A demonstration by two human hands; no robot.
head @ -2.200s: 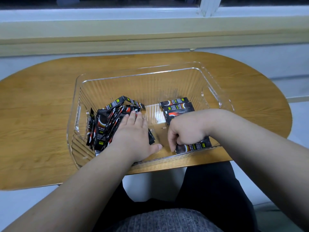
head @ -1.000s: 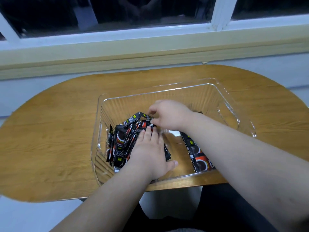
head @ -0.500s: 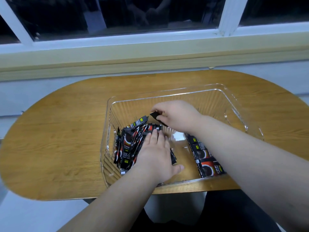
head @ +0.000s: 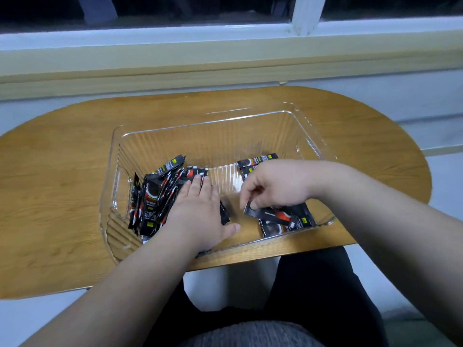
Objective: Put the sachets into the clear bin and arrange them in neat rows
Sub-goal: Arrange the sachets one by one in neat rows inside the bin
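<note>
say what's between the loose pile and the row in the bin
In the head view, only bare bin floor separates the pile from the row; the left hand, resting on the pile, pokes its thumb into the gap.

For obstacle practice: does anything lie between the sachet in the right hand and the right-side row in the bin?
Nothing visible. The right hand holds the sachet just above the row; the left hand rests on the pile, aside.

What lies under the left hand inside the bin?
The left hand lies flat on a loose pile of sachets at the left of the bin. Sachet ends stick out around it; how many it covers cannot be seen.
</note>
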